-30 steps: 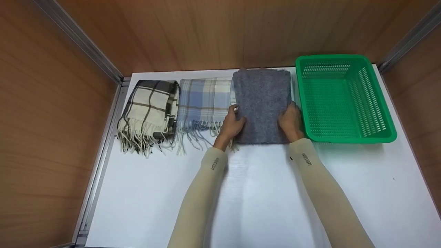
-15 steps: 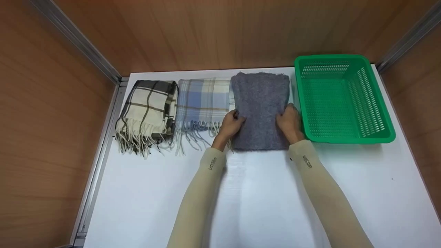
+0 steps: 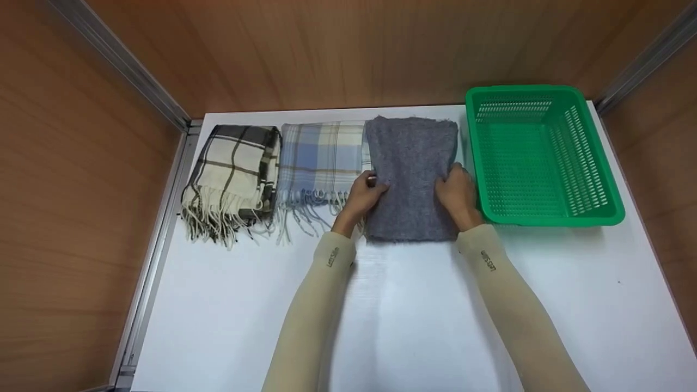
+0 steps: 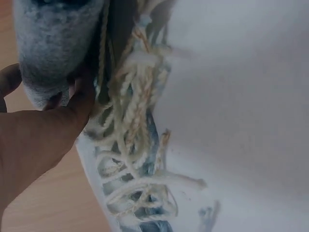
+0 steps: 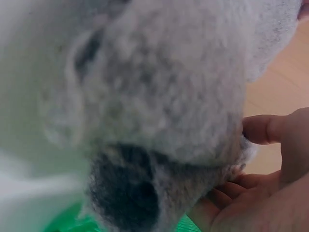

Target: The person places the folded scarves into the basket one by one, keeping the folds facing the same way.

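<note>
A folded grey scarf (image 3: 412, 163) lies between my hands in the head view, its near edge frayed. My left hand (image 3: 364, 197) grips its left side, thumb on top and fingers beneath; the left wrist view shows the thumb and fingers around the thick grey fold (image 4: 55, 43). On the opposite side my right hand (image 3: 458, 193) pinches the edge, and in the right wrist view its fingers sit under the layered cloth (image 5: 164, 87). Just left of the grey scarf is a folded blue and cream plaid scarf (image 3: 321, 155) with fringe, partly covered by it.
Further left lies a black and cream plaid scarf (image 3: 234, 169) with long fringe. A green perforated basket (image 3: 550, 222) stands close by my right hand. Wooden panels (image 3: 348, 54) enclose the white table (image 3: 414, 326) at the back and both sides.
The grey scarf has shifted slightly towards me, and its near edge sits lower. Both hands keep their hold at its sides and have barely moved.
</note>
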`<act>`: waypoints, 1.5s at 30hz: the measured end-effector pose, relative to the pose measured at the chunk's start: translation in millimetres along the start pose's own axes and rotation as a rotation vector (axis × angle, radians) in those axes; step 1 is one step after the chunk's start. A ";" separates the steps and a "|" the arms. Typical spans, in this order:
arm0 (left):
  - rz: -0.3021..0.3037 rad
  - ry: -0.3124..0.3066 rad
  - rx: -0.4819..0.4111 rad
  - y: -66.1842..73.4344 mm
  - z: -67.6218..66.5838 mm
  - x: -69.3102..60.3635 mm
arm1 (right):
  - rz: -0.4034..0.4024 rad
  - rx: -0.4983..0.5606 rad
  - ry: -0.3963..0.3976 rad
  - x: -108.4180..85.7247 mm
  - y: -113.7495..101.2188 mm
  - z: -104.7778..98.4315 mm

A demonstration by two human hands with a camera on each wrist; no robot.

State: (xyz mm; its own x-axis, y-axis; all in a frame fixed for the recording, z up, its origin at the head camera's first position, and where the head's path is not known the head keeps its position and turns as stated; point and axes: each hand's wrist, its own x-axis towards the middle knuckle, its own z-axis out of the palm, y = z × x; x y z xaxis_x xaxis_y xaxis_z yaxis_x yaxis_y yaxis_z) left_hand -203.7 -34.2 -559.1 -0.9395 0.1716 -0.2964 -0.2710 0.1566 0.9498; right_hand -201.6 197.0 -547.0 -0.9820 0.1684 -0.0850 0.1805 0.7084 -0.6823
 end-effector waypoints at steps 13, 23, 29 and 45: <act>-0.011 -0.025 -0.111 1.0 -6.9 -5.9 | -0.042 -0.032 -0.093 -12.9 -20.6 -18.0; -0.052 -0.047 -0.138 1.1 -13.3 -8.9 | 0.033 0.090 -0.242 -9.9 -24.6 -38.2; -0.069 -0.024 -0.141 3.8 -15.7 -9.6 | 0.088 0.153 -0.285 -8.5 -24.6 -42.9; -0.067 -0.077 -0.171 7.4 -24.5 -14.7 | 0.093 0.218 -0.410 -6.8 -28.5 -67.2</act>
State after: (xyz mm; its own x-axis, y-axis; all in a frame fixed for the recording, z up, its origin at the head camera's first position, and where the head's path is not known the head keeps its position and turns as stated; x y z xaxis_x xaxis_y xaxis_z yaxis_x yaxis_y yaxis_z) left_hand -197.0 -59.4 -545.3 -0.9012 0.2418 -0.3598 -0.3699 0.0037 0.9290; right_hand -196.4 221.7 -478.3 -0.9107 -0.0914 -0.4027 0.2962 0.5351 -0.7911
